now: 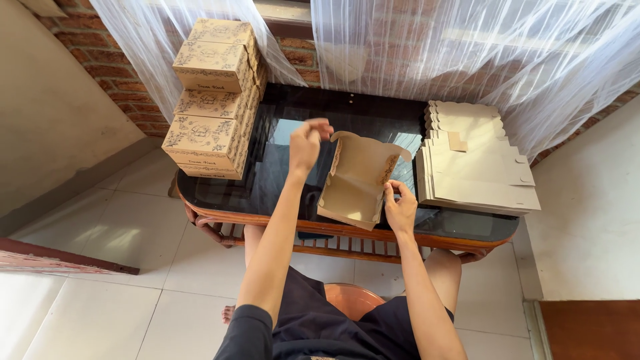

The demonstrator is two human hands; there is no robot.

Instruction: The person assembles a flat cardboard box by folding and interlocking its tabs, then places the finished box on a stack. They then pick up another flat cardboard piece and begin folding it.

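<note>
Box (353, 183), half-folded plain brown card and empty inside, sits near my edge of the glass table (280, 180). My right hand (401, 208) pinches its near side; my left hand (305, 142) grips its top flap. Beyond lie flat blanks (477, 167) and stacked printed boxes (212, 100).
</note>
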